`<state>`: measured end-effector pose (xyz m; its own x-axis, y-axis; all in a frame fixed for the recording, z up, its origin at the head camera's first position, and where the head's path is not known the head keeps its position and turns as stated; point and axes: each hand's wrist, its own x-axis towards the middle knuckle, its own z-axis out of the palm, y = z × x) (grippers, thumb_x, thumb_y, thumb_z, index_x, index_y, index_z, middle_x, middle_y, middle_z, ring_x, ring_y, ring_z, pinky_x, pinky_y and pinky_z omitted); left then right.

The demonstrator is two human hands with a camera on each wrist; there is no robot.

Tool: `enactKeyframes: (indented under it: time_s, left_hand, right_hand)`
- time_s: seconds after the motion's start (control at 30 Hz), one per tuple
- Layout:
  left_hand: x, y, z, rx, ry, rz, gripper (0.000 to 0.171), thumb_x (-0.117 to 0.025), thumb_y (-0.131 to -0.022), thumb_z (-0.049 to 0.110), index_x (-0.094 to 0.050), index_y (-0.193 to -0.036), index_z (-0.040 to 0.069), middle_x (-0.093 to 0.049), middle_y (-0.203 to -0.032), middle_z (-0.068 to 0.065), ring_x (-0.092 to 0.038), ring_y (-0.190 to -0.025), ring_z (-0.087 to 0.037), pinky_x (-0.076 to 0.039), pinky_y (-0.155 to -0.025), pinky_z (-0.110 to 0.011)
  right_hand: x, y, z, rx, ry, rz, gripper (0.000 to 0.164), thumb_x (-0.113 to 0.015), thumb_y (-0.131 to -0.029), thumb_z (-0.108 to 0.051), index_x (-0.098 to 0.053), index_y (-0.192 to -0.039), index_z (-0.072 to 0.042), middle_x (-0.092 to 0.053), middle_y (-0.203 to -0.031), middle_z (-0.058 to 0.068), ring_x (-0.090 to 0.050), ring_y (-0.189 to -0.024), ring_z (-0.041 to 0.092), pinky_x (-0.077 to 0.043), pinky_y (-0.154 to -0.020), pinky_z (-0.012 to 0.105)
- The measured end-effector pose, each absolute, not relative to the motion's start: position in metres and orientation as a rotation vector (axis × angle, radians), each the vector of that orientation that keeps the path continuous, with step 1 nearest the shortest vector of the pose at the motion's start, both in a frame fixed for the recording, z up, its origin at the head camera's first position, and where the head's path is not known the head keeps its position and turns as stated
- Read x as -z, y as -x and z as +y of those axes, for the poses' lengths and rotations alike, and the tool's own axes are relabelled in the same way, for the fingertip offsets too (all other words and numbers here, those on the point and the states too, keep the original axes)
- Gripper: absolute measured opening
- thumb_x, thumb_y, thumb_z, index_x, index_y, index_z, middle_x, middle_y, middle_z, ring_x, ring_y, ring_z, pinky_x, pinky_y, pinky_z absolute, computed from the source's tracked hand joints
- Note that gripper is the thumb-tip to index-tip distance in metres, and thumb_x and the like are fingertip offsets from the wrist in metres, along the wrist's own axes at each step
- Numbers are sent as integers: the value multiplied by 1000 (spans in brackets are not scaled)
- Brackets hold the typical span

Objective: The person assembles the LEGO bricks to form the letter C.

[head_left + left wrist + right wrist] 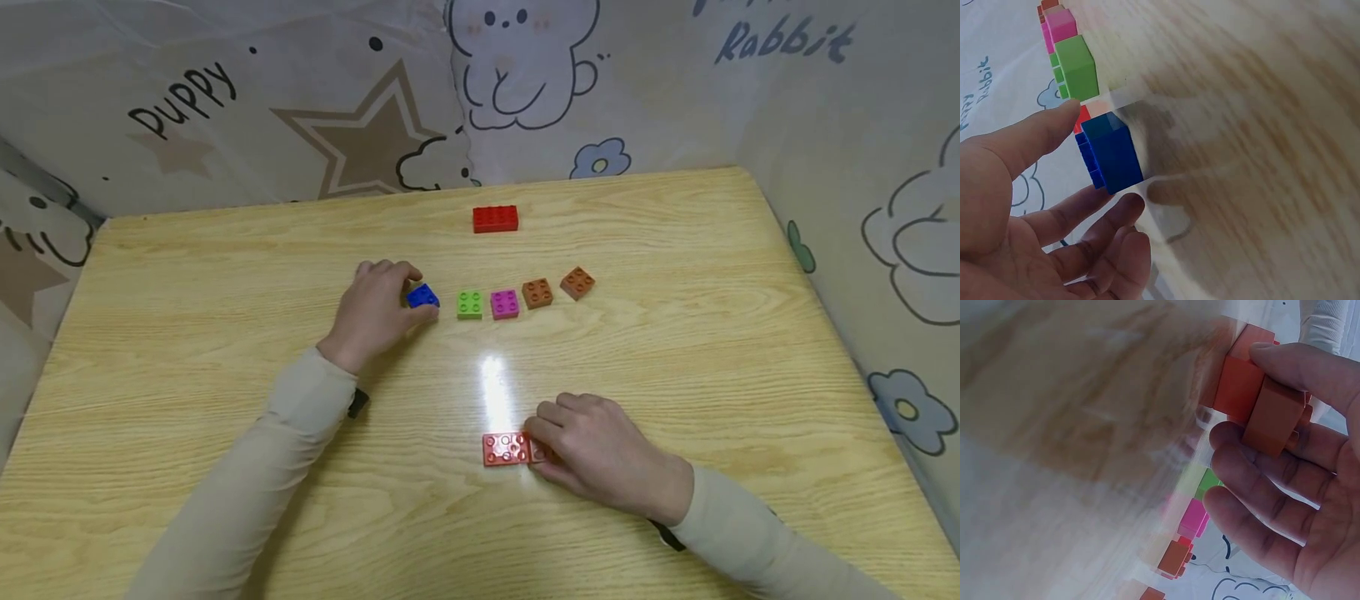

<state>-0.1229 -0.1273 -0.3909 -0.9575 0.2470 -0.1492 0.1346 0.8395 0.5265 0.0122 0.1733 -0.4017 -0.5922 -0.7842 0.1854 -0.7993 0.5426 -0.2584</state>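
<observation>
My left hand [375,308] is around a small blue brick [423,296] lying studs up on the table. The left wrist view shows the thumb apart from the blue brick [1113,153], while the index fingertip is close at its other end; contact cannot be made out. With thumb and fingers, my right hand [600,450] pinches a brown brick [1274,417] at the end of a long red brick [506,449], the two side by side. Much of the brown brick is hidden by the hand in the head view.
Right of the blue brick, a green brick [469,305], a pink brick [505,304] and two brown bricks, one straighter [537,293] and one turned [577,283], form a loose row. Another long red brick [495,219] lies near the table's [225,275] back edge. Patterned sheets [675,100] stand behind.
</observation>
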Motion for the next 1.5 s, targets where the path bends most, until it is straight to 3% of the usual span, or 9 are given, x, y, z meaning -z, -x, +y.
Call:
enactKeyframes:
  time_s: [0.9,1.5]
  left_hand:
    - [392,117,-133,-777,-293,2808,42,-79,-100,18,-68,-130,-10,-65,-122,-27,-57,-118,-44,-53,-99,-56]
    - [373,84,-133,-818,-379,2805,41,-82,-99,18,-68,-128,-7,-69,-120,-21,-59,-118,-41,-53,-99,-54]
  right_hand:
    - [399,-13,172,-512,-1400,-2712,28,-93,-86,-23,-78,-104,-8,-72,-93,-1,-65,-77,15,-59,-68,33]
    - [401,-12,173,-535,-1385,-2743,29,-93,-87,-23,-79,-106,-7,-74,-95,0,-66,-78,15,-59,-69,35]
